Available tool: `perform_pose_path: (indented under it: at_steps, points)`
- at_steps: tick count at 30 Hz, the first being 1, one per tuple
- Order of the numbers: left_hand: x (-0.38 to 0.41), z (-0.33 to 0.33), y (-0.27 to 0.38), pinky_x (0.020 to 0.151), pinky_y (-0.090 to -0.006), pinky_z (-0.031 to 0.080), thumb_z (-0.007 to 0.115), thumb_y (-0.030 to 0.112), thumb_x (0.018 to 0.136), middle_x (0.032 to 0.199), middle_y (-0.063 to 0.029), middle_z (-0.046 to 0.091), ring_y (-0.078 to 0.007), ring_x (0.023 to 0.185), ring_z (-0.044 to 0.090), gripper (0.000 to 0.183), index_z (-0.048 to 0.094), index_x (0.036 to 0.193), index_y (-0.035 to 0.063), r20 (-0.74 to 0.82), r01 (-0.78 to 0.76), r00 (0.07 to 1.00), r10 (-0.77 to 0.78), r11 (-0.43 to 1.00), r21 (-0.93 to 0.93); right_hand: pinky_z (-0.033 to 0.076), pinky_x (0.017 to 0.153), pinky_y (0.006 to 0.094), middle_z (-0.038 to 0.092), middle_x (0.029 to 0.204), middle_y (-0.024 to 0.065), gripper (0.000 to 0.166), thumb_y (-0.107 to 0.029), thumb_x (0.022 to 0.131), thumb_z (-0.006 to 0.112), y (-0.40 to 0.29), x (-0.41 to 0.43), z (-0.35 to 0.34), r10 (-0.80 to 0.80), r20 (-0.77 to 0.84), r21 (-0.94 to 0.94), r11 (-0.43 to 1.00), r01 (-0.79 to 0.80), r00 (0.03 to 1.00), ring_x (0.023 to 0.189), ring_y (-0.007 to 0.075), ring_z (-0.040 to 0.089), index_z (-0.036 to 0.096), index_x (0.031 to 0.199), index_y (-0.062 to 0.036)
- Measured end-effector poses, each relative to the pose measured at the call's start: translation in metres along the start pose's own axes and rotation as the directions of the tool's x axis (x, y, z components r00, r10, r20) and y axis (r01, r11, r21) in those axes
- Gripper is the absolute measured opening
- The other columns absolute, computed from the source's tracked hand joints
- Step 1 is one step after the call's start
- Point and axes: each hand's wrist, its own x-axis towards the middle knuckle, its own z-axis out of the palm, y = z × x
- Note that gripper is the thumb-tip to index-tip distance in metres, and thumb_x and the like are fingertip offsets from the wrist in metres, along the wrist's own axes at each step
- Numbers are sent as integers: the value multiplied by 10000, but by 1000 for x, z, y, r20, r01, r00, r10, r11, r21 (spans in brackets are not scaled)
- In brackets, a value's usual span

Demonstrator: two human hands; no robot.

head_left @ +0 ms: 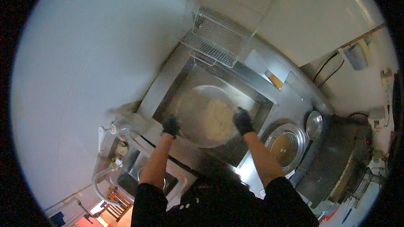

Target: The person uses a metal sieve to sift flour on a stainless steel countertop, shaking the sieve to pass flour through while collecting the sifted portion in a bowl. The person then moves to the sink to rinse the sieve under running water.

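Before me is a wide round metal-rimmed vessel (209,86), either a sieve or a shallow pan; blur hides which. A patch of pale flour-like powder (217,121) lies in it, mostly towards its right side. The vessel sits within a rectangular stainless-steel basin (167,85). Black gloves cover both hands. My left hand (171,126) grips the rim at the left. On the opposite side, my right hand (243,121) holds the rim, its fingers curled and partly hidden by the glove's dark colour.
Wire-mesh baskets (217,37) stand at the basin's far edge. A wide-bladed tool with a wooden handle (274,79) lies beyond. To the right are a metal bowl (298,138) of brownish liquid, a smaller bowl (314,125) and dark equipment (328,157). A small sink (129,176) borders the left.
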Motion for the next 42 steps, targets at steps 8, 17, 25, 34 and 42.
perform_pose_path:
  at_steps: [8, 17, 25, 34, 42]
  points:
    - [44, 85, -53, 874, -407, 401, 396, 310, 886, 1159, -157, 509, -289, 1029, 504, 360, 517, 1114, 58, -362, -48, 930, 61, 998, 45, 458, 731, 422, 589, 865, 182, 239, -175, 759, 530, 10, 20, -20, 106, 57, -117, 988, -99, 993, 804, 343, 565, 581, 932, -18]
    - [44, 63, -14, 713, -429, 488, 408, 371, 873, 1115, -168, 552, -306, 897, 587, 427, 506, 1107, 28, -143, 64, 988, -60, 998, 20, 460, 789, 393, 613, 948, 148, 263, -215, 733, 545, 24, 24, -21, 133, 294, -436, 900, 9, 947, 820, 305, 587, 625, 911, -39]
    - [72, 114, -130, 901, -390, 367, 501, 188, 860, 1069, -125, 501, -242, 1018, 451, 312, 474, 1126, 27, -349, -230, 901, 259, 965, 122, 434, 824, 408, 577, 1009, 151, 207, -155, 775, 485, 101, 28, -5, 159, 395, -466, 883, 48, 905, 894, 304, 550, 615, 895, -47]
    - [21, 40, -8, 712, -387, 487, 576, 181, 754, 929, -144, 607, -292, 874, 584, 281, 590, 1005, 53, -255, -149, 950, 182, 978, 144, 449, 794, 375, 599, 914, 186, 154, -112, 763, 491, 10, 45, -36, 369, 407, -285, 920, -268, 835, 906, 318, 553, 603, 833, -34]
    - [44, 40, -37, 696, -389, 480, 506, 227, 820, 922, -132, 612, -288, 820, 595, 280, 568, 1028, 51, -178, -79, 981, 79, 997, 4, 459, 706, 398, 596, 855, 170, 305, -185, 785, 497, 24, 26, -25, 99, 239, -102, 992, -77, 966, 791, 309, 572, 557, 1016, 6]
